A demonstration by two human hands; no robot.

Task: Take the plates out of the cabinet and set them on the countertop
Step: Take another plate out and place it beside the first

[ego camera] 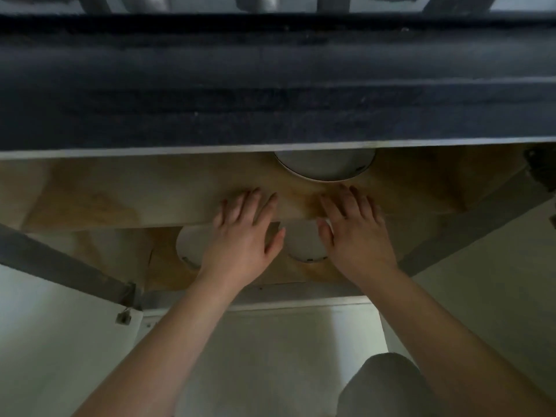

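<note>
I look down into an open lower cabinet under a dark countertop (270, 85). A white plate (325, 168) sits on the upper wooden shelf (135, 194), half hidden by the counter edge. On the lower shelf lie two more white plates: one (304, 245) between my hands, one (189, 245) at the left, partly covered by my left wrist. My left hand (243, 236) and my right hand (355, 233) reach in side by side, palms down, fingers spread over the shelf's front edge. Neither holds anything.
Two cabinet doors stand swung open, the left door (54, 341) and the right door (496, 281), with dark edges and a hinge (123, 317) on the left. My knee in dark cloth (385, 386) shows at bottom right. Grey rounded shapes sit at the counter's back.
</note>
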